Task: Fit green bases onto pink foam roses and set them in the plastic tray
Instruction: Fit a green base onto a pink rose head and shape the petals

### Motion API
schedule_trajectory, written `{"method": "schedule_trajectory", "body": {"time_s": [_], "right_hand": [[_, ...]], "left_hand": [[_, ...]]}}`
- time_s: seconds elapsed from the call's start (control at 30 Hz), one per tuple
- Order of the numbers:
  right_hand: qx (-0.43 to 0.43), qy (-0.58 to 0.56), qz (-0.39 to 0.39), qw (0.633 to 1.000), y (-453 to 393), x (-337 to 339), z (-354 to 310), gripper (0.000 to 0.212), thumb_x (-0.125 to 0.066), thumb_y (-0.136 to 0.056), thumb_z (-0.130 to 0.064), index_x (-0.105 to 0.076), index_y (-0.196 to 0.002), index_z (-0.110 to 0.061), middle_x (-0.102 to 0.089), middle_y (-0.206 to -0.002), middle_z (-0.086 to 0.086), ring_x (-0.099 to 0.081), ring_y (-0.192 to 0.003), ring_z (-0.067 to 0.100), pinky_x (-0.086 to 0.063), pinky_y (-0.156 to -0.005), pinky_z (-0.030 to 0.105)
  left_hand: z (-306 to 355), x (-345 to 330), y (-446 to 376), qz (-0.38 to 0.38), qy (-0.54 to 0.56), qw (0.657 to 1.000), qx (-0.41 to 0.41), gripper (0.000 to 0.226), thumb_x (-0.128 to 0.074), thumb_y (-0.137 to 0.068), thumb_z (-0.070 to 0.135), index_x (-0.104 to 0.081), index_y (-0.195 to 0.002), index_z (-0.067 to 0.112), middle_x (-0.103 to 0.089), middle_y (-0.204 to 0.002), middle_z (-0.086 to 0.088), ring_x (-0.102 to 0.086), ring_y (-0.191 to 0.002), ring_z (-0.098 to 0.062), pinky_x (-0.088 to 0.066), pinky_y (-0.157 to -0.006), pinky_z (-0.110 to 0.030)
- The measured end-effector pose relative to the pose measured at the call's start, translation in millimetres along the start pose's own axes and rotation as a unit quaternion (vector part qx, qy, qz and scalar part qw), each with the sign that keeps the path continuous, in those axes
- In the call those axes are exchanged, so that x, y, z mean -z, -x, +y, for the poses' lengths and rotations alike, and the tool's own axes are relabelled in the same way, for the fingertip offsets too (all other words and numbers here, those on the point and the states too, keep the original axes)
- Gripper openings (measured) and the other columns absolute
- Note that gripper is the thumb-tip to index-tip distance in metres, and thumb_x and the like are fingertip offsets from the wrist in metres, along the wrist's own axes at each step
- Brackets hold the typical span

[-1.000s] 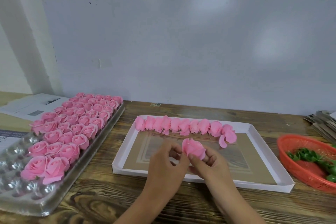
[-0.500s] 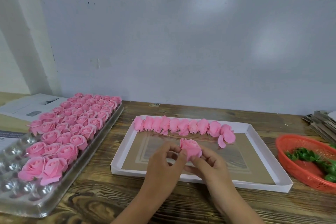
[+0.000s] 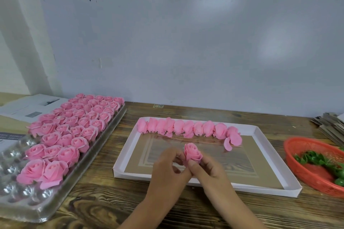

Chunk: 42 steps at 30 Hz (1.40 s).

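Both hands meet over the near edge of a shallow white cardboard box on the wooden table. The right hand holds one pink rose upright, its thumb pressed against the bloom's lower part and the fingers curled behind it, so its grip pinches the flower. The left hand has its fingers curled in beside the flower's base; motion blur hides whether they touch it, so I cannot tell its grip. A row of unfinished roses lies along the far side of the box. On the left, a clear plastic tray holds many finished roses, with bare cups at its near end. On the right, a red basket holds green bases.
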State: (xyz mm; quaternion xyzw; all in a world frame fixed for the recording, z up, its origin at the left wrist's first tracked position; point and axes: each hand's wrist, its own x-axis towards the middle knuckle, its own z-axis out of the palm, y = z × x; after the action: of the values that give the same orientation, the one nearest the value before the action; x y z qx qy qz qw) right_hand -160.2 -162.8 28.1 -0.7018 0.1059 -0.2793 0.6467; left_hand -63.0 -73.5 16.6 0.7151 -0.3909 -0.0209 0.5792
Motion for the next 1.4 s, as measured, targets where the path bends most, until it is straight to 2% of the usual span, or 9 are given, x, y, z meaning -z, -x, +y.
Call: {"method": "schedule_trajectory", "body": {"time_s": [0.1, 0.23, 0.43, 0.67, 0.87, 1.0, 1.1, 1.23, 1.4], "right_hand": [[0.005, 0.062, 0.034, 0.997, -0.2, -0.5, 1.1, 0.025, -0.067, -0.091, -0.016, -0.073, -0.110, -0.032, -0.073, -0.109, -0.014, -0.065, -0.106, 0.000, -0.046, -0.081, 0.006], [0.001, 0.122, 0.117, 0.986, -1.5, 4.5, 2.5, 0.020, -0.076, -0.081, -0.026, -0.076, -0.092, -0.042, -0.068, -0.101, -0.021, -0.061, -0.102, -0.004, -0.045, -0.079, 0.010], [-0.017, 0.181, 0.157, 0.971, -0.2, 7.3, 2.1, 0.028, -0.080, -0.074, -0.019, -0.073, -0.091, -0.039, -0.073, -0.092, -0.018, -0.066, -0.088, -0.001, -0.052, -0.076, 0.022], [-0.015, 0.182, 0.144, 0.973, 1.4, 5.2, 1.5, 0.026, -0.083, -0.068, -0.025, -0.069, -0.089, -0.030, -0.072, -0.087, -0.015, -0.068, -0.082, 0.003, -0.055, -0.071, 0.019], [0.032, 0.140, 0.090, 0.986, 1.9, 5.4, 1.0, 0.048, -0.056, -0.086, 0.013, -0.076, -0.088, -0.031, -0.073, -0.104, -0.015, -0.066, -0.101, 0.004, -0.051, -0.083, 0.016], [0.037, 0.094, 0.100, 0.990, -1.1, 5.5, -1.2, 0.051, -0.062, -0.083, 0.016, -0.079, -0.072, -0.031, -0.072, -0.102, -0.012, -0.068, -0.095, 0.003, -0.051, -0.075, 0.014], [0.006, 0.055, 0.105, 0.993, -2.4, 9.1, 0.2, 0.038, -0.068, -0.079, 0.015, -0.077, -0.071, -0.021, -0.072, -0.103, -0.007, -0.067, -0.098, 0.005, -0.051, -0.077, 0.019], [-0.070, -0.034, 0.074, 0.994, -3.1, 16.8, -0.1, 0.028, -0.066, -0.083, 0.010, -0.071, -0.100, -0.011, -0.074, -0.106, 0.006, -0.069, -0.099, 0.018, -0.053, -0.082, 0.027], [-0.140, -0.201, 0.032, 0.969, -1.2, 21.6, -7.3, 0.021, -0.058, -0.084, 0.014, -0.067, -0.100, 0.003, -0.068, -0.102, 0.027, -0.067, -0.085, 0.028, -0.058, -0.076, 0.030]], "left_hand": [[-6.9, -2.2, 0.2, -0.004, -0.055, 0.997, -0.045, 0.022, -0.077, -0.075, 0.029, -0.059, -0.085, 0.038, -0.059, -0.095, 0.020, -0.059, -0.088, -0.004, -0.049, -0.065, -0.014], [-8.9, -3.2, 3.1, 0.011, -0.085, 0.993, -0.085, 0.022, -0.074, -0.075, 0.035, -0.056, -0.088, 0.038, -0.058, -0.091, 0.019, -0.057, -0.082, 0.000, -0.045, -0.064, -0.012], [-2.9, -3.0, 3.3, -0.051, -0.053, 0.995, -0.067, 0.085, -0.081, -0.072, 0.027, -0.029, -0.117, 0.078, -0.057, -0.107, 0.030, -0.059, -0.094, 0.001, -0.047, -0.072, -0.010], [-10.6, -1.9, 1.4, -0.023, -0.037, 0.998, -0.046, 0.075, -0.084, -0.073, 0.021, -0.043, -0.106, 0.075, -0.061, -0.108, 0.022, -0.061, -0.101, 0.005, -0.051, -0.083, -0.013], [-9.2, 3.8, -3.4, -0.003, 0.024, 0.999, -0.026, 0.072, -0.085, -0.077, 0.022, -0.047, -0.107, 0.075, -0.062, -0.108, 0.032, -0.066, -0.097, 0.002, -0.053, -0.075, -0.011], [-10.4, 3.6, -1.9, -0.017, 0.027, 0.999, -0.025, 0.055, -0.084, -0.076, 0.029, -0.056, -0.106, 0.066, -0.064, -0.107, 0.031, -0.067, -0.095, 0.003, -0.054, -0.076, -0.011], [-10.6, 4.4, -1.9, -0.034, 0.032, 0.999, -0.014, 0.045, -0.085, -0.073, 0.034, -0.061, -0.106, 0.053, -0.068, -0.103, 0.023, -0.070, -0.093, -0.003, -0.056, -0.077, -0.017], [-5.1, 8.6, -2.5, -0.063, 0.089, 0.993, 0.042, 0.040, -0.083, -0.063, 0.037, -0.067, -0.098, 0.045, -0.073, -0.092, 0.018, -0.072, -0.083, -0.004, -0.055, -0.068, -0.017], [2.7, 15.1, -1.2, -0.080, 0.107, 0.990, 0.043, 0.052, -0.085, -0.059, 0.045, -0.062, -0.105, 0.051, -0.071, -0.096, 0.021, -0.069, -0.085, -0.001, -0.054, -0.070, -0.017]]}}
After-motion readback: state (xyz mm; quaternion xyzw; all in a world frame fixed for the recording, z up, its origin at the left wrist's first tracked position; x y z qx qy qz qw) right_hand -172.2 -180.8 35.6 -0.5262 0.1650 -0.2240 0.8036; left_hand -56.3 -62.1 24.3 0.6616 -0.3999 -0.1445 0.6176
